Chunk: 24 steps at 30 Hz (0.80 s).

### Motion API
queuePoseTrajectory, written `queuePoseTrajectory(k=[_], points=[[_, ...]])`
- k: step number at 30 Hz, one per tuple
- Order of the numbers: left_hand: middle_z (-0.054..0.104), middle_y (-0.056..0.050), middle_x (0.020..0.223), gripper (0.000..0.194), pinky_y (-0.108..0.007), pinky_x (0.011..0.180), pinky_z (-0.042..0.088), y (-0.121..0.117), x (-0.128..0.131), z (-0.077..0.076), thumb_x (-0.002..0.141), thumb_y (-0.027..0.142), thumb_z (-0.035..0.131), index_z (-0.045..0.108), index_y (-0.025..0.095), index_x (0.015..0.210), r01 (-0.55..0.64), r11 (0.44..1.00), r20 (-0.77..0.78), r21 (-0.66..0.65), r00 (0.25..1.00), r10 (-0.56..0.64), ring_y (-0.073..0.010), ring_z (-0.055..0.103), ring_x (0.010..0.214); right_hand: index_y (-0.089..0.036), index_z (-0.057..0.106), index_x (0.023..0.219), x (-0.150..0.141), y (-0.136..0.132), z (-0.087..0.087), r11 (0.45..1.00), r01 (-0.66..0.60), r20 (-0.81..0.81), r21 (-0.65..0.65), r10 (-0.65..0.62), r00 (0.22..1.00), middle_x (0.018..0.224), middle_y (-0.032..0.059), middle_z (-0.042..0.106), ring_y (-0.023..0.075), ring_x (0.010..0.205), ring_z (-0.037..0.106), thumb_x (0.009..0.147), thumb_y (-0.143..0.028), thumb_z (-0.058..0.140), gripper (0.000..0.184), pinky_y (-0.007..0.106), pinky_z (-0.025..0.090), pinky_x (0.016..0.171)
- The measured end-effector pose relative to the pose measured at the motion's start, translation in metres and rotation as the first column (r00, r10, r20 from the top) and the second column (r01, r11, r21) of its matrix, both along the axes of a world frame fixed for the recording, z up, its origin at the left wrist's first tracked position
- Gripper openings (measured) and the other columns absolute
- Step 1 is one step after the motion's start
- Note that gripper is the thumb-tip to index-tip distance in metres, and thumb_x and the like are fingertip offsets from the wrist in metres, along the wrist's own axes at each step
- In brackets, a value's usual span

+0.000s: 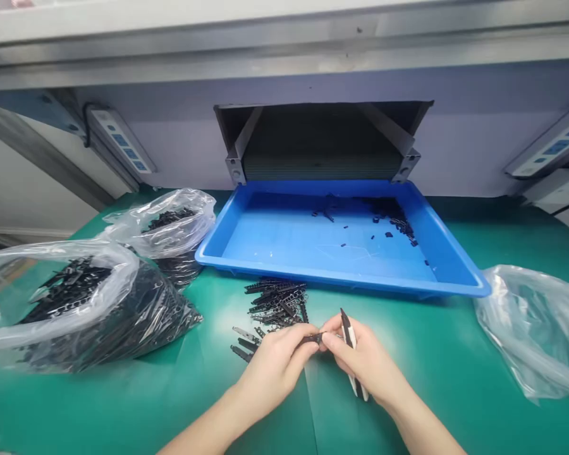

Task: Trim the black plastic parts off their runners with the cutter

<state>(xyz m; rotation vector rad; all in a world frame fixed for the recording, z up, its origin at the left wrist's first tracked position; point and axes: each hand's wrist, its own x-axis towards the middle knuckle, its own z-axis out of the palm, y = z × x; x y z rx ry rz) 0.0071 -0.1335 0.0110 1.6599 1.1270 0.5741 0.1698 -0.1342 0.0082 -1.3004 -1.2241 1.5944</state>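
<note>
My left hand (275, 360) is closed, pinching one end of a small dark plastic strip (313, 339). The fingertips of my right hand (360, 360) meet the strip's other end. Tucked in that same right hand is a slim black-and-white pointed tool (349, 335), its dark tip up and away from me; its exact kind is unclear. Just beyond my left hand lies a loose pile of black plastic strips (279, 302), some with rows of holes. My fingers cover much of the held strip.
A blue tray (294, 272) with scattered small black pieces stands behind the pile, below a conveyor opening (322, 139). Clear bags of black parts (109, 309) (171, 234) sit left. Another clear plastic bag (535, 328) lies right on the green table (455, 379).
</note>
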Motion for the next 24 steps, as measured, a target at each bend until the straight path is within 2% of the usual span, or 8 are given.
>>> queuePoseTrajectory(k=[3,5,7,10,12,15,19,24], points=[[0.054,0.0,0.066,0.021,-0.021,0.048,0.029,-0.002,0.0,-0.006,0.09,0.034,0.034,0.047,0.019,0.097,-0.033,0.979,0.133,-0.203,0.989,0.061,-0.0101,0.037,0.047,-0.016,0.051,0.08,0.004,-0.002,-0.008,0.998,-0.008,0.142,0.065,-0.002,0.99,0.06,-0.0024,0.05,0.0052,0.04,0.029,0.085,-0.045,0.043,0.03,0.018,0.025,0.037],[0.048,0.003,0.06,0.022,-0.02,0.045,0.024,-0.001,0.0,-0.007,0.089,0.038,0.033,0.042,0.018,0.093,-0.065,0.949,0.208,-0.307,0.969,0.134,-0.0091,0.032,0.046,-0.018,0.053,0.097,0.006,-0.004,-0.01,0.98,-0.046,0.275,0.192,-0.009,0.962,0.076,0.0021,0.057,0.008,0.047,0.041,0.089,-0.044,0.031,0.034,0.02,0.037,0.045],[0.043,0.004,0.059,0.024,-0.02,0.044,0.021,0.002,-0.001,-0.006,0.088,0.042,0.036,0.039,0.018,0.093,-0.063,0.915,0.284,-0.399,0.94,0.189,-0.0078,0.027,0.046,-0.022,0.05,0.112,0.007,-0.006,-0.009,0.942,-0.126,0.396,0.312,-0.008,0.918,0.092,0.0046,0.06,0.0117,0.062,0.053,0.092,-0.04,0.026,0.036,0.024,0.046,0.057],[0.041,0.005,0.062,0.028,-0.019,0.043,0.017,0.006,-0.004,-0.003,0.086,0.044,0.044,0.038,0.018,0.094,0.004,0.861,0.406,-0.509,0.883,0.236,-0.0054,0.023,0.045,-0.024,0.049,0.117,0.005,-0.009,-0.006,0.881,-0.283,0.54,0.378,0.038,0.841,0.1,0.0049,0.061,0.0152,0.084,0.059,0.093,-0.031,0.027,0.033,0.027,0.05,0.072],[0.042,0.005,0.064,0.03,-0.019,0.042,0.015,0.007,-0.005,-0.003,0.084,0.044,0.049,0.038,0.018,0.094,0.05,0.833,0.471,-0.551,0.842,0.261,-0.004,0.022,0.044,-0.024,0.048,0.12,0.004,-0.009,-0.006,0.844,-0.359,0.61,0.4,0.048,0.791,0.103,0.0056,0.061,0.0155,0.087,0.06,0.092,-0.025,0.03,0.033,0.027,0.051,0.073],[0.045,0.004,0.067,0.028,-0.019,0.042,0.016,0.007,-0.007,-0.005,0.085,0.042,0.05,0.039,0.017,0.092,0.095,0.814,0.528,-0.574,0.802,0.279,-0.0028,0.023,0.043,-0.023,0.046,0.123,0.004,-0.01,-0.007,0.796,-0.408,0.677,0.446,-0.002,0.736,0.099,0.0059,0.063,0.0157,0.083,0.062,0.091,-0.022,0.032,0.035,0.026,0.052,0.067],[0.048,0.003,0.068,0.024,-0.018,0.041,0.018,0.004,-0.006,-0.01,0.087,0.039,0.049,0.04,0.017,0.094,0.098,0.804,0.536,-0.586,0.792,0.294,-0.0021,0.027,0.042,-0.02,0.046,0.124,0.004,-0.011,-0.008,0.747,-0.454,0.718,0.485,-0.045,0.695,0.095,0.0067,0.065,0.0169,0.082,0.063,0.091,-0.02,0.033,0.035,0.025,0.051,0.059],[0.05,0.003,0.069,0.02,-0.017,0.04,0.019,0.003,-0.006,-0.01,0.088,0.036,0.047,0.04,0.018,0.093,0.105,0.79,0.523,-0.604,0.801,0.293,-0.0013,0.029,0.041,-0.016,0.05,0.118,0.003,-0.011,-0.01,0.717,-0.464,0.733,0.52,-0.096,0.674,0.091,0.0079,0.066,0.0176,0.08,0.063,0.091,-0.019,0.035,0.031,0.025,0.05,0.057]])
